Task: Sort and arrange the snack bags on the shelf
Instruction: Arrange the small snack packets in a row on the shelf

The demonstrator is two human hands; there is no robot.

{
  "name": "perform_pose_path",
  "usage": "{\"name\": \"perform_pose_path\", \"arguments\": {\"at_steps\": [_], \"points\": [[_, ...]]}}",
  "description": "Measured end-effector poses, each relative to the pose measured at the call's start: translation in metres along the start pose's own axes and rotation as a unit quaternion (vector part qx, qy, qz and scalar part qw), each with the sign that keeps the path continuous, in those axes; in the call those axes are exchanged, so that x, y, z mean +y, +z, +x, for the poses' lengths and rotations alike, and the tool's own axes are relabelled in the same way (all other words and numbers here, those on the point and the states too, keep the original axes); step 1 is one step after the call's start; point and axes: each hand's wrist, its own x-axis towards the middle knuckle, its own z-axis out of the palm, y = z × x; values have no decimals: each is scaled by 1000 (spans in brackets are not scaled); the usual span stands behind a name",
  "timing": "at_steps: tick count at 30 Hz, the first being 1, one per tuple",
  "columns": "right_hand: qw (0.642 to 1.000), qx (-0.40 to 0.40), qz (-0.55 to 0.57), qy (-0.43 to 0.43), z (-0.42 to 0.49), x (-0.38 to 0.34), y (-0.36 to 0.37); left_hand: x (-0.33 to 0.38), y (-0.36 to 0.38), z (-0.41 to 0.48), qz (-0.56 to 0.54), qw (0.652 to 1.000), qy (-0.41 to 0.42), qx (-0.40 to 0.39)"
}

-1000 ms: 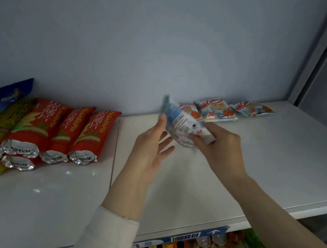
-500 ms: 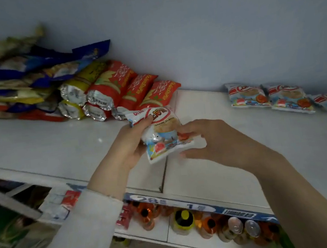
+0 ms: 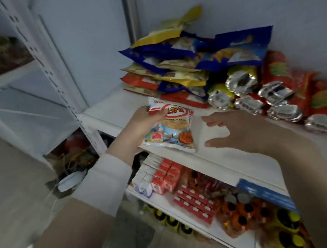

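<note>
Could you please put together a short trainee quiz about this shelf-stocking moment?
1. True or false: the right hand grips the white snack bag.
2. Which hand holds that bag: A left, B right, C both?
3. Fill in: the silver-ended red bags lie to the ____ of the blue and yellow pile.
Key: 1 false, its fingers are spread, holding nothing; 2 A, the left hand; 3 right.

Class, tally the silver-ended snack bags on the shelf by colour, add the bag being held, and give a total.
Yellow silver-ended bags: 2
Red silver-ended bags: 4
White snack bag, held in the left hand: 1
Total: 7
</note>
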Motion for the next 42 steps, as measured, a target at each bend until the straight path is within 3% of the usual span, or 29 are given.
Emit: {"name": "perform_pose_path", "arguments": {"at_steps": [10, 17, 22, 26, 32, 42], "points": [[998, -7, -43, 50, 101, -43, 12, -10, -71, 109, 174, 983, 44, -38], [995, -1, -71, 63, 139, -49, 20, -28, -77, 138, 281, 955, 90, 23], [989, 30, -95, 106, 134, -54, 21, -4, -84, 127, 330, 921, 200, 59], [979, 76, -112, 152, 115, -52, 24, 32, -75, 97, 400, 856, 329, 0], [963, 99, -118, 220, 62, -28, 16, 59, -10, 59, 552, 722, 404, -99], [926, 134, -136, 325, -116, 103, -22, 102, 204, -35, 570, 656, 471, -153]]}}
